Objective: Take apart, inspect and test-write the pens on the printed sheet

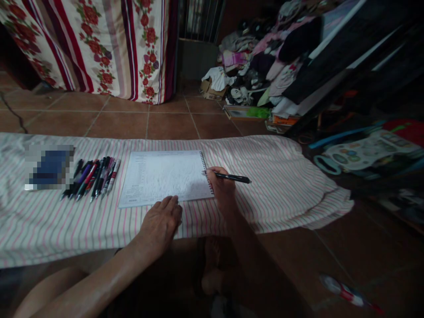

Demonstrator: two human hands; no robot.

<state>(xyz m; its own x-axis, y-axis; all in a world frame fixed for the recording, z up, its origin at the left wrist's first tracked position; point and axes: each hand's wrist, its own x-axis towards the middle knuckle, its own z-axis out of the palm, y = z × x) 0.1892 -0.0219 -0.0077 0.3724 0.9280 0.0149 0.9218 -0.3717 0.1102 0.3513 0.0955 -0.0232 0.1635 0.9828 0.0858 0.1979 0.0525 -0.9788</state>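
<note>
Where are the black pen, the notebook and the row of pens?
Black pen [233, 178]: head view, middle of its barrel.
Notebook [165, 176]: head view, centre of the open page.
Row of pens [92, 179]: head view, middle of the bunch.

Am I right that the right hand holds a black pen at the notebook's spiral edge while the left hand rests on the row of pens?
Not quite. The left hand rests flat at the near edge of the notebook, not on the row of pens, which lies apart to the notebook's left. The rest holds: the right hand holds a black pen at the spiral edge. The head view shows it.
</note>
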